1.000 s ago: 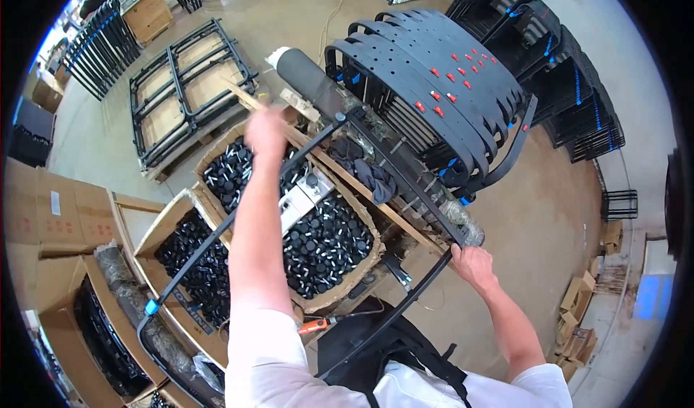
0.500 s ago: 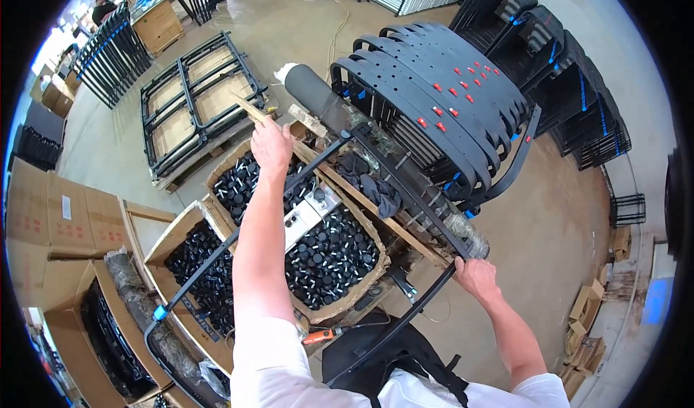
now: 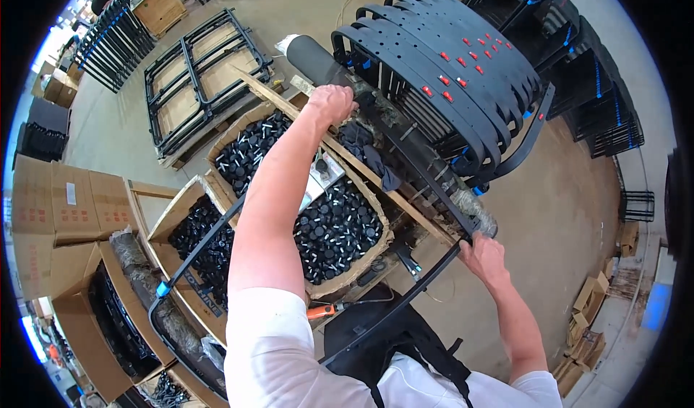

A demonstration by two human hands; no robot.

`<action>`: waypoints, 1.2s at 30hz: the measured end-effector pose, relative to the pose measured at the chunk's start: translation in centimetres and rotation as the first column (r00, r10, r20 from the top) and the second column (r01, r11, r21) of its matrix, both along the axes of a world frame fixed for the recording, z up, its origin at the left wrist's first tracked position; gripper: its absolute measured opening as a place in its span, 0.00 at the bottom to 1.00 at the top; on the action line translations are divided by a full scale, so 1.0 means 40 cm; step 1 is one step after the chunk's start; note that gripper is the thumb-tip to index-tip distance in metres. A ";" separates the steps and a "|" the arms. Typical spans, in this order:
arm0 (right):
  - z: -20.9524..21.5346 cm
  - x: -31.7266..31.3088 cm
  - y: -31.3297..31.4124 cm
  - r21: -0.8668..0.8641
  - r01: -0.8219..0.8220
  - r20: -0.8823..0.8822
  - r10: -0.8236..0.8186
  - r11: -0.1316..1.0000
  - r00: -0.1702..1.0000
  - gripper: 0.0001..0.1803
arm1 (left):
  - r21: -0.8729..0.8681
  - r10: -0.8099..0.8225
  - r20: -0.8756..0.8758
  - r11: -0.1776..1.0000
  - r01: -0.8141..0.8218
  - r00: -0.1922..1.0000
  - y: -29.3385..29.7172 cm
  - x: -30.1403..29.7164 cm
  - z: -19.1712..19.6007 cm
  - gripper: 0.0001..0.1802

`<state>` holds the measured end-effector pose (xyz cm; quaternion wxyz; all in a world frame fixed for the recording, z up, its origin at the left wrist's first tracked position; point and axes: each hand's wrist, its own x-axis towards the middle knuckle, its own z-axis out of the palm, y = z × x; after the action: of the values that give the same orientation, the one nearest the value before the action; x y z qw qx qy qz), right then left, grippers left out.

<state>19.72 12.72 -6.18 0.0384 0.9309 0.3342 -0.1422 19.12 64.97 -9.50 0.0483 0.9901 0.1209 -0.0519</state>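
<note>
We hold a black tubular frame (image 3: 238, 278) over the open box of black caps (image 3: 340, 227), its long axis running from lower left up to upper right. Our left hand (image 3: 331, 104) is clamped on the far bar, our right hand (image 3: 486, 258) on the near corner. Since half a second ago, the left hand has moved rightward toward the padded roll (image 3: 390, 126).

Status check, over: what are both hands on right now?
Left hand and right hand both gripping black metal frame. Frame lies across padded roller. Box of black caps underneath.
</note>
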 end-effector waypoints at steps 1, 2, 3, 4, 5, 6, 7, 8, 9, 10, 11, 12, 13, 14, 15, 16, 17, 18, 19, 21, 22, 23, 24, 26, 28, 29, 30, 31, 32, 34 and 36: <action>-0.001 0.000 0.001 0.003 0.001 -0.009 -0.001 1.000 1.000 0.23 | -0.013 0.017 -0.021 1.000 -0.017 1.000 0.000 -0.004 0.005 0.26; 0.005 0.004 0.005 -0.015 0.006 -0.028 -0.007 1.000 1.000 0.22 | -0.007 0.022 -0.031 1.000 -0.022 0.999 -0.008 -0.013 0.000 0.26; 0.008 0.003 0.014 -0.032 0.007 -0.049 -0.008 0.999 0.999 0.22 | 0.002 0.081 0.097 0.997 -0.082 0.992 -0.018 -0.033 -0.014 0.25; 0.008 0.003 0.020 -0.022 -0.006 -0.062 0.004 1.000 0.998 0.22 | 0.008 0.138 0.225 0.990 -0.143 0.965 -0.031 -0.059 -0.027 0.25; 0.009 0.006 0.013 -0.043 -0.001 -0.050 -0.001 0.999 0.999 0.23 | -0.001 0.164 0.466 0.983 -0.185 0.869 -0.074 -0.090 -0.043 0.23; 0.007 0.010 0.015 -0.056 -0.002 -0.037 0.000 0.998 0.999 0.24 | -0.047 0.190 0.600 0.978 -0.204 0.777 -0.118 -0.126 -0.049 0.23; 0.001 0.014 0.014 -0.036 -0.018 -0.045 0.017 0.999 0.999 0.24 | -0.160 0.277 0.615 0.961 -0.228 0.738 -0.164 -0.168 -0.062 0.20; -0.003 0.016 0.005 -0.043 -0.028 -0.045 0.026 0.999 0.999 0.24 | -0.244 0.301 0.626 0.952 -0.186 0.719 -0.200 -0.223 -0.093 0.16; -0.004 0.020 -0.003 -0.055 -0.034 -0.044 0.032 0.998 0.999 0.24 | -0.291 0.267 0.622 0.952 -0.100 0.736 -0.237 -0.279 -0.118 0.11; -0.002 0.024 -0.012 -0.045 -0.045 -0.048 0.043 0.998 0.998 0.24 | -0.301 0.234 0.566 0.951 -0.066 0.790 -0.283 -0.332 -0.123 0.09; 0.003 0.023 -0.009 -0.061 -0.058 -0.039 0.056 0.996 0.998 0.24 | -0.336 0.225 0.476 0.940 -0.061 0.850 -0.306 -0.399 -0.158 0.08; -0.001 0.027 -0.013 -0.087 -0.059 -0.026 0.057 0.994 0.998 0.24 | -0.438 0.271 0.359 0.894 -0.095 0.893 -0.338 -0.445 -0.153 0.08; -0.005 0.026 -0.009 -0.079 -0.075 -0.030 0.073 0.994 0.997 0.24 | -0.410 0.286 0.392 0.905 -0.112 0.875 -0.337 -0.488 -0.172 0.08; -0.007 0.024 -0.006 -0.083 -0.075 -0.017 0.074 0.994 0.997 0.24 | -0.384 0.299 0.426 0.914 -0.128 0.854 -0.322 -0.527 -0.206 0.09; -0.006 0.020 -0.003 -0.092 -0.071 0.001 0.071 0.993 0.997 0.24 | -0.340 0.375 0.457 0.912 -0.231 0.807 -0.288 -0.550 -0.239 0.10; -0.006 0.012 -0.001 -0.093 -0.079 0.002 0.080 0.992 0.997 0.24 | -0.299 0.442 0.490 0.895 -0.332 0.751 -0.248 -0.568 -0.267 0.11; -0.005 0.009 0.000 -0.094 -0.070 0.012 0.072 0.993 0.997 0.23 | -0.308 0.530 0.424 0.847 -0.434 0.734 -0.214 -0.571 -0.284 0.13; -0.008 0.004 0.017 -0.081 -0.079 0.014 0.080 0.994 0.997 0.23 | -0.217 0.611 0.398 0.787 -0.577 0.684 -0.156 -0.586 -0.312 0.14; -0.016 0.000 0.024 -0.081 -0.093 0.019 0.094 0.992 0.995 0.23 | -0.126 0.557 0.512 0.802 -0.584 0.654 -0.117 -0.593 -0.337 0.15; -0.033 0.003 0.017 -0.088 -0.072 0.027 0.074 0.994 0.997 0.23 | -0.121 0.531 0.543 0.816 -0.565 0.650 -0.077 -0.557 -0.352 0.18; -0.032 0.006 0.015 -0.099 -0.070 0.039 0.074 0.993 0.997 0.23 | -0.204 0.566 0.468 0.817 -0.540 0.679 -0.066 -0.529 -0.347 0.20; -0.026 0.010 0.002 -0.121 -0.057 0.048 0.063 0.991 0.997 0.23 | -0.211 0.584 0.333 0.811 -0.546 0.740 -0.079 -0.478 -0.338 0.24; -0.023 0.003 0.004 -0.128 -0.061 0.043 0.067 0.990 0.997 0.23 | -0.207 0.615 0.261 0.788 -0.579 0.744 -0.077 -0.468 -0.345 0.25; -0.029 0.000 0.004 -0.128 -0.060 0.048 0.067 0.990 0.997 0.24 | -0.234 0.636 0.240 0.771 -0.592 0.734 -0.061 -0.440 -0.364 0.22; -0.028 0.007 0.004 -0.123 -0.054 0.054 0.061 0.991 0.997 0.24 | -0.180 0.591 0.228 0.807 -0.563 0.774 -0.073 -0.429 -0.383 0.18; -0.031 0.004 0.010 -0.130 -0.044 0.041 0.050 0.990 0.998 0.24 | -0.157 0.601 0.263 0.798 -0.582 0.755 -0.072 -0.440 -0.410 0.16; -0.030 0.004 0.011 -0.142 -0.030 0.032 0.034 0.989 0.999 0.25 | -0.139 0.607 0.298 0.791 -0.596 0.737 -0.079 -0.442 -0.423 0.15; -0.027 0.004 0.015 -0.140 -0.027 0.031 0.031 0.990 0.999 0.25 | -0.082 0.576 0.331 0.806 -0.586 0.747 -0.080 -0.445 -0.434 0.12; -0.022 0.002 0.018 -0.130 -0.029 0.028 0.033 0.991 0.999 0.25 | -0.078 0.576 0.330 0.806 -0.587 0.748 -0.078 -0.452 -0.440 0.12; -0.019 -0.005 0.026 -0.112 -0.043 0.020 0.045 0.993 0.999 0.25 | -0.052 0.555 0.272 0.824 -0.564 0.786 -0.064 -0.478 -0.446 0.13; -0.014 0.007 0.004 -0.148 -0.034 0.034 0.040 0.988 0.999 0.25 | -0.080 0.561 0.286 0.822 -0.564 0.777 -0.091 -0.443 -0.439 0.14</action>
<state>19.98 12.89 -6.74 0.1161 0.9216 0.3393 -0.1488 1.42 61.32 -27.07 0.0743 0.9053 0.4022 0.1147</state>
